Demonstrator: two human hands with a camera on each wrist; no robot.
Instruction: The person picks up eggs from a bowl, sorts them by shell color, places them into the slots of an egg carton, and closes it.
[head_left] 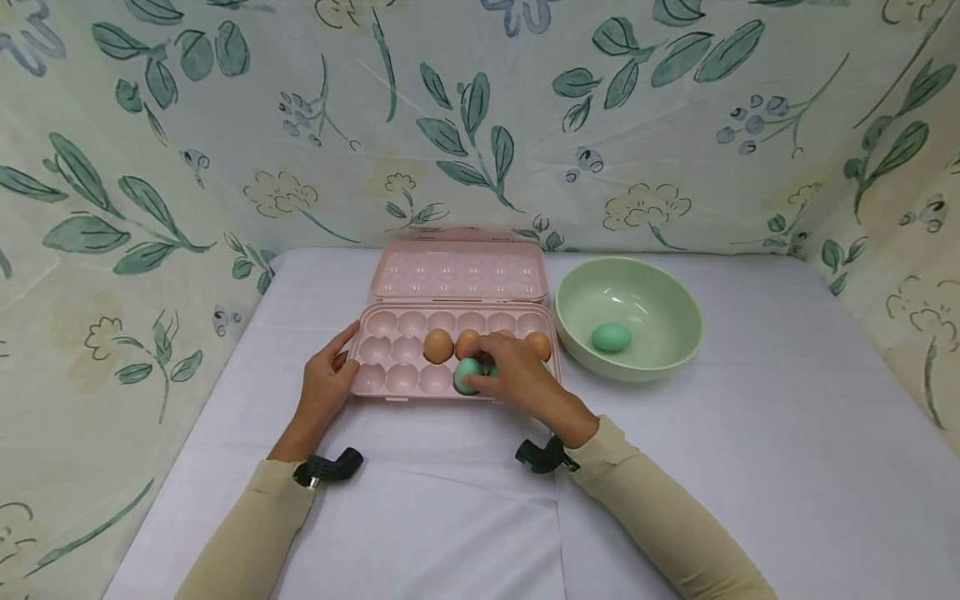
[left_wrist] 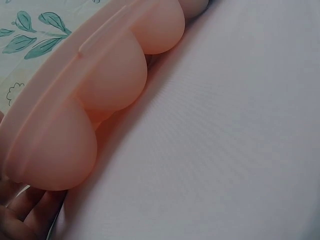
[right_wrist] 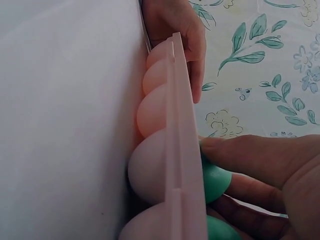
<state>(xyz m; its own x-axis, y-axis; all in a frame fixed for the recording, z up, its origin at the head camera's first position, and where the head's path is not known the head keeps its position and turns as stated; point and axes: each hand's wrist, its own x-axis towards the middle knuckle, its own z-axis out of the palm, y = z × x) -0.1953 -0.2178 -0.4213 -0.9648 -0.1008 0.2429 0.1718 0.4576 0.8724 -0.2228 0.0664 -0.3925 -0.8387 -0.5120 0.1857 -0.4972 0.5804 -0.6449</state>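
A pink egg carton [head_left: 381,377] lies on the white cloth with its lid folded back. My left hand [head_left: 324,377] grips its left edge; in the left wrist view, fingers [left_wrist: 30,205] show under the rounded cups. With thumb and fingers, my right hand [head_left: 517,375] pinches a green egg [head_left: 468,377] at a front-row cup. The right wrist view shows that thumb on the green egg [right_wrist: 216,181], just above the rim. More green eggs sit to its right, partly hidden by the hand. Brown eggs [head_left: 438,346] stand in the middle row, some of them partly covered.
Right of the carton stands a light green bowl [head_left: 660,350] with one green egg [head_left: 611,337] inside. The open lid [head_left: 459,271] reaches back to the leaf-patterned curtain [head_left: 480,125]. Cups in the back row and at the left hold nothing.
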